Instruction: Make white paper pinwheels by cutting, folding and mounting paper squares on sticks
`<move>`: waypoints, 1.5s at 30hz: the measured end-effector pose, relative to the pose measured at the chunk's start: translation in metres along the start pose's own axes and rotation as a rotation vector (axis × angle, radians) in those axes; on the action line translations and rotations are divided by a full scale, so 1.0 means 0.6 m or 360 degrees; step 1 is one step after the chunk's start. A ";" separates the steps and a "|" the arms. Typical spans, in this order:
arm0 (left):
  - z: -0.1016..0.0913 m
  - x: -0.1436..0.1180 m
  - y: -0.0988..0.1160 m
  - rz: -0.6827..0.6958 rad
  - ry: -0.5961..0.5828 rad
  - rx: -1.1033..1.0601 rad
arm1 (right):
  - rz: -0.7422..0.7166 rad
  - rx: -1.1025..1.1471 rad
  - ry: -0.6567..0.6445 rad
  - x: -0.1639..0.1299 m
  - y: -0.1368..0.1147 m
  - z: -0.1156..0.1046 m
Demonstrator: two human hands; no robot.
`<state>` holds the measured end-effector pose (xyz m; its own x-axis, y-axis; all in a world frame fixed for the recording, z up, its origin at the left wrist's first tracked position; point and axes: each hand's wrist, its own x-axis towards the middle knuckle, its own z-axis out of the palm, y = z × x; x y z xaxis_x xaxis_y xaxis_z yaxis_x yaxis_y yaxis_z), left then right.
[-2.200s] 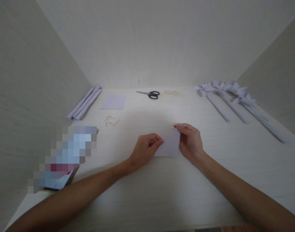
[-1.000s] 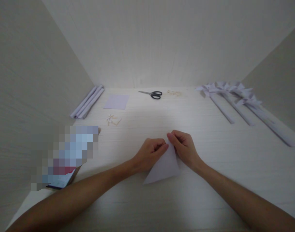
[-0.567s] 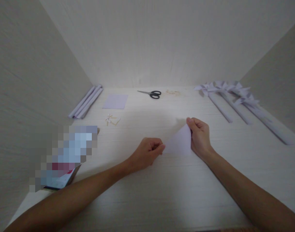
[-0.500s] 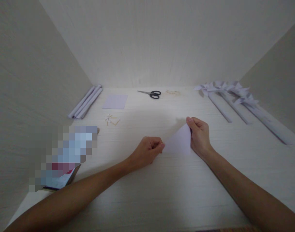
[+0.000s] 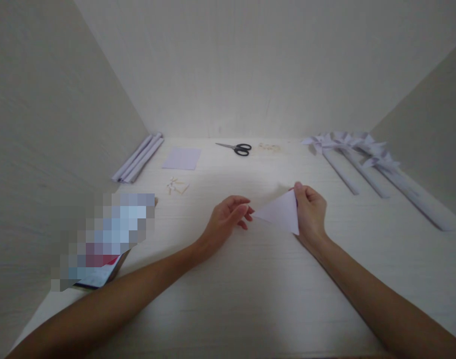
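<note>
Leftmost, at the near left edge of the table point(image 5: 228, 299): a blurred-out item point(image 5: 104, 239), contents unreadable.
Far left, against the side wall: a bundle of rolled paper tubes point(image 5: 138, 158), lying flat, untouched.
Just right of them: one flat lilac paper square point(image 5: 181, 158), unfolded.
Nearer, between the square and the hands: a small scatter of short wooden sticks point(image 5: 177, 187).
Far centre: black-handled scissors point(image 5: 237, 148), shut, and beside them a small pale heap point(image 5: 270, 147) too small to identify.
Centre, near: left hand point(image 5: 226, 219), fingers loose and half-spread, gripping nothing; its fingertips sit just at the left tip of the folded paper triangle point(image 5: 280, 212).
Right of it: right hand point(image 5: 311, 214), fingers pinching the triangle's right edge, thumb at the upper corner, holding the sheet just above the table.
Far right: several finished paper pinwheels point(image 5: 347, 142) on rolled stems, laid side by side.

Progress, as judged: several pinwheels are complete; the present sheet has only reached a folded triangle, so cutting, pinning and a stem appear outstanding. One square and several tubes remain unused.
</note>
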<state>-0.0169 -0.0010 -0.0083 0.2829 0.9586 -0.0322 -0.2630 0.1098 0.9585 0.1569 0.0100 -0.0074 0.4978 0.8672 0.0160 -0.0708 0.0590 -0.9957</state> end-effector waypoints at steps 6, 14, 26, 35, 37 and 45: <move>0.009 -0.004 0.002 -0.0150 -0.0080 0.0347 | -0.0298 0.0027 0.0113 -0.014 0.017 0.011; -0.022 0.033 0.002 0.0015 0.0715 -0.0188 | 0.0152 0.0071 -0.0882 -0.032 0.008 0.010; 0.009 -0.009 0.005 0.0091 0.0133 0.0689 | 0.0093 -0.0471 -0.1473 -0.067 -0.002 0.024; 0.007 -0.005 -0.002 0.0075 0.0156 0.0744 | 0.0163 -0.0587 -0.1646 -0.062 -0.009 0.024; 0.004 -0.005 0.001 0.0103 0.0241 0.0746 | 0.0194 -0.0553 -0.1644 -0.060 -0.010 0.021; -0.022 0.011 0.000 0.0220 0.0857 0.0571 | 0.0297 -0.0238 -0.1464 -0.045 0.001 -0.002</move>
<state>-0.0273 0.0088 -0.0121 -0.2567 0.9652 0.0501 0.0863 -0.0288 0.9959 0.1445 -0.0141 -0.0083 -0.3907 0.9093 -0.1431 0.0630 -0.1287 -0.9897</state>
